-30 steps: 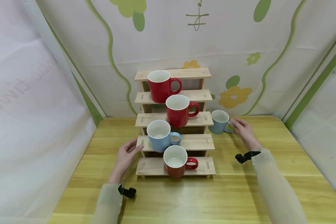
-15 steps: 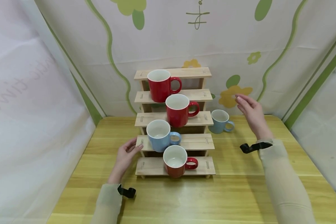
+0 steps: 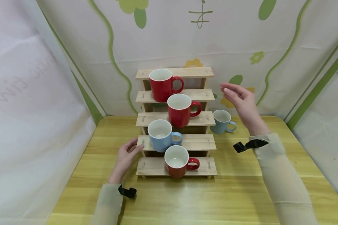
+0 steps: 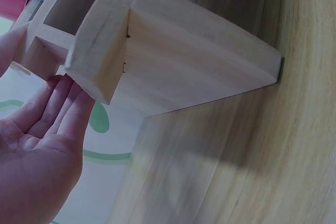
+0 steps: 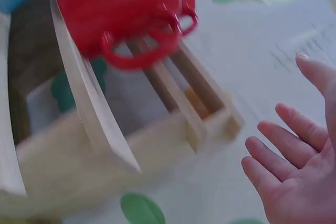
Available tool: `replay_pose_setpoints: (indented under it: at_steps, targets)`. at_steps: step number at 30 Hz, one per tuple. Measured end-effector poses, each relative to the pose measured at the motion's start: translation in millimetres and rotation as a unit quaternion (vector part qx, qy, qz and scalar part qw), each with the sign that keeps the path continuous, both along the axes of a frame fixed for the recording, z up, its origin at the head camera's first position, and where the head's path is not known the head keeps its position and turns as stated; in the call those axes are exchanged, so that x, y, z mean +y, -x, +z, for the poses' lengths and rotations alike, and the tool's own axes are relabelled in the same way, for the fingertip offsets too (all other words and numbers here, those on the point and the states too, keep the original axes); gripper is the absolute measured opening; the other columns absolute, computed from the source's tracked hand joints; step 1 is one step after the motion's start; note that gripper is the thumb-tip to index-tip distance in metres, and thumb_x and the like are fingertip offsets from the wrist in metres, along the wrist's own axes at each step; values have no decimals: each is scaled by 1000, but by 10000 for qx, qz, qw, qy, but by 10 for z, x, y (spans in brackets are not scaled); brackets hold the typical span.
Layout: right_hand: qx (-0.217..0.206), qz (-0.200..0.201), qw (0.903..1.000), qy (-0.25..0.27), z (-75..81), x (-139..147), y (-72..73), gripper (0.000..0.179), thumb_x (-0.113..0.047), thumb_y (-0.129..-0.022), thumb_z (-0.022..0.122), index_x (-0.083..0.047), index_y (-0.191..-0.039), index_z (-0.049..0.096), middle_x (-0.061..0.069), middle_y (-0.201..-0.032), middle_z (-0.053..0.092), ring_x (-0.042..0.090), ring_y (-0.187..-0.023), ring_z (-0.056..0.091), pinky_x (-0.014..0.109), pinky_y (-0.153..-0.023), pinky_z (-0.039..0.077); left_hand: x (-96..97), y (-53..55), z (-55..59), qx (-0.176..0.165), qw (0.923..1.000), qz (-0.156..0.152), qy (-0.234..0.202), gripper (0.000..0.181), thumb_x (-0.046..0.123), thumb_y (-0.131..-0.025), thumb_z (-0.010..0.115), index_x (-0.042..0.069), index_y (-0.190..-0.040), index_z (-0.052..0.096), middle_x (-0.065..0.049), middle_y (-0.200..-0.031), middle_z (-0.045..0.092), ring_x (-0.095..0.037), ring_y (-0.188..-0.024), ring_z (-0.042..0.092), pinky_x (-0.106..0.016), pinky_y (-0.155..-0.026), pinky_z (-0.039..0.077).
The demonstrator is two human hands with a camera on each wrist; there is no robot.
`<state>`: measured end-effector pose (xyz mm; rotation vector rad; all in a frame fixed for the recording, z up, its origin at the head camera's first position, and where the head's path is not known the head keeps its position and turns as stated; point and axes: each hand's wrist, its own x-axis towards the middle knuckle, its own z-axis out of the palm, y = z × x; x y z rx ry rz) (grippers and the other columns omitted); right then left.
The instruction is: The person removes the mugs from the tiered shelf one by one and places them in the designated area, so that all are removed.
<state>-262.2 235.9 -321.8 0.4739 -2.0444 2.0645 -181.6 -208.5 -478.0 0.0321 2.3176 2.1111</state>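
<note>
Blue mug (image 3: 221, 125) stood upright on the table (image 3: 183, 203), just right of the stepped wooden rack (image 3: 155, 117); long axis vertical, handle pointing right, rack steps running left-right. A second earlier the right hand (image 3: 244, 104) was at that handle; now it was raised above the mug, empty, fingers extended toward the rack, thumb apart. Left hand (image 3: 127, 157) pinched the second-lowest step's left end

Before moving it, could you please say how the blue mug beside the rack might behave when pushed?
The blue mug looks smooth and ceramic-like, so probably rigid and breakable. Standing upright, it would likely slide before tipping if pushed low. Its handle might make it swivel.
</note>
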Motion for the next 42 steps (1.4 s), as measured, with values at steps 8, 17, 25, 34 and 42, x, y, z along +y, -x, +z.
replay_pose_setpoints:
  at_steps: [8,17,25,34,42]
  targets:
    - [39,-28,9973,-738,134,-339,17,44,-32,-100,69,-9,-137,65,8,-134,64,21,-128,55,27,-104,45,10,5,5,16,10000,38,-14,56,17,-97,74,-1,-145,52,-17,-141,55,-28,-125,56,-24,-96,51]
    - [118,188,9958,-893,332,-675,99,44,-30,-98,71,-11,-137,65,3,-136,64,19,-128,54,38,-111,41,3,17,2,33,10000,-2,18,57,21,-97,74,0,-145,52,-16,-142,55,-27,-125,56,-24,-97,51]
    - [-413,260,9921,-1153,377,-924,210,50,-40,-95,73,-18,-139,64,2,-140,61,16,-130,52,41,-112,40,-10,11,-11,1,10000,-17,84,59,25,-97,74,0,-146,52,-17,-143,55,-29,-129,53,-21,-97,50]
    - [-956,374,9867,-1259,417,-1079,398,58,-49,-92,74,-23,-142,62,-4,-137,62,17,-129,51,45,-114,35,-34,-19,-5,-38,9999,42,124,60,24,-97,74,-1,-147,50,-17,-144,54,-28,-130,52,-20,-99,47]
    - [-899,664,9884,-1030,432,-1260,515,48,-38,-95,74,-14,-136,66,2,-133,64,23,-126,55,37,-105,47,-46,-15,-3,-23,9999,89,96,59,22,-97,74,0,-146,51,-17,-143,55,-28,-129,53,-21,-98,48]
